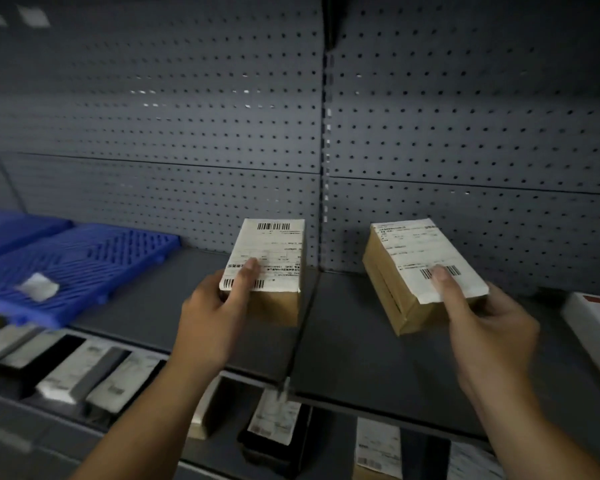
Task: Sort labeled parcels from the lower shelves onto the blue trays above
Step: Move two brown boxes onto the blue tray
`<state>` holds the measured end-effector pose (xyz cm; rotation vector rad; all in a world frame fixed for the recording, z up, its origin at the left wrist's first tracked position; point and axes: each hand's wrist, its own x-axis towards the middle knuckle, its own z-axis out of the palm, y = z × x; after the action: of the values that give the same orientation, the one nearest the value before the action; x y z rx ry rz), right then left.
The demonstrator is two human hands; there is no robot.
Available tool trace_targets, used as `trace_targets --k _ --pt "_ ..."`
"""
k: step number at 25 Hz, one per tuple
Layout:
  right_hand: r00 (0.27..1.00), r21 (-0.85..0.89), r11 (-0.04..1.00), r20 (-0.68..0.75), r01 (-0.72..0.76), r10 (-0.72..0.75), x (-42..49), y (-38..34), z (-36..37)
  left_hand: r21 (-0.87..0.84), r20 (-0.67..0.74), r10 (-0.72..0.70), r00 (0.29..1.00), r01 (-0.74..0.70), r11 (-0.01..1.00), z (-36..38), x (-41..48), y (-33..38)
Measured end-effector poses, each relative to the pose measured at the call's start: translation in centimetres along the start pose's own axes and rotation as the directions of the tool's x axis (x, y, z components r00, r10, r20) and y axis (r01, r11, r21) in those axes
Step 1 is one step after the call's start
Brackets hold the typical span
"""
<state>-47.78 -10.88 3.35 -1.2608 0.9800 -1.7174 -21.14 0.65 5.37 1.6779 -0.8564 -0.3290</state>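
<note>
Parcels are held over the grey shelf, 1 in each hand. The left parcel is a brown box with a white label on top. It is gripped at its near end by the left hand. The thumb is pressed on the label, and the other fingers are hidden behind the box.

The right parcel is a brown box too, and its white label sticks out past the near edge. It is gripped by the right hand, with the thumb laid on the barcode. This box is turned a bit to the left. The 2 boxes are kept well apart. Whether they touch the shelf cannot be told.

On the same shelf, far to the left, the near blue tray is seen, with a small white packet lying on it. The far blue tray is just beside it at the left edge. A white box is cut off at the right edge.

Below, on the lower shelf, more labeled packs are lined up in a row. They are blurred.
</note>
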Motion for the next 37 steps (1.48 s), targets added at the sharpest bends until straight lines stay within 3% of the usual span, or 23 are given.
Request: trace_targets --k 9,17,24,30,37 --pt "0.995 0.097 0.995 0.097 -0.037 0.027 -8.9 -0.4 18.8 -0.003 -0.195 0.009 0.981 -0.009 1.000 -18.3 6.9 -7.0" --pt "0.989 0.101 0.988 0.101 -0.119 0.109 -17.5 1.3 36.3 -0.042 -0.129 -0.004 0.992 -0.001 0.999 -33.2 17.2 -13.9" --pt "0.991 0.117 0.991 0.119 -0.067 0.053 -17.5 3.1 46.2 -0.024 -0.128 -0.009 0.992 0.006 1.000 -36.5 25.8 -17.3" --pt "0.993 0.019 0.997 0.099 -0.071 0.069 -19.1 5.7 52.7 0.030 -0.002 -0.080 0.997 0.080 0.996 -37.4 32.3 -20.1" --pt "0.994 -0.197 0.976 -0.077 -0.096 0.082 -20.5 6.0 54.7 0.153 0.189 0.049 0.981 -0.078 0.985 -37.6 35.3 -23.3"
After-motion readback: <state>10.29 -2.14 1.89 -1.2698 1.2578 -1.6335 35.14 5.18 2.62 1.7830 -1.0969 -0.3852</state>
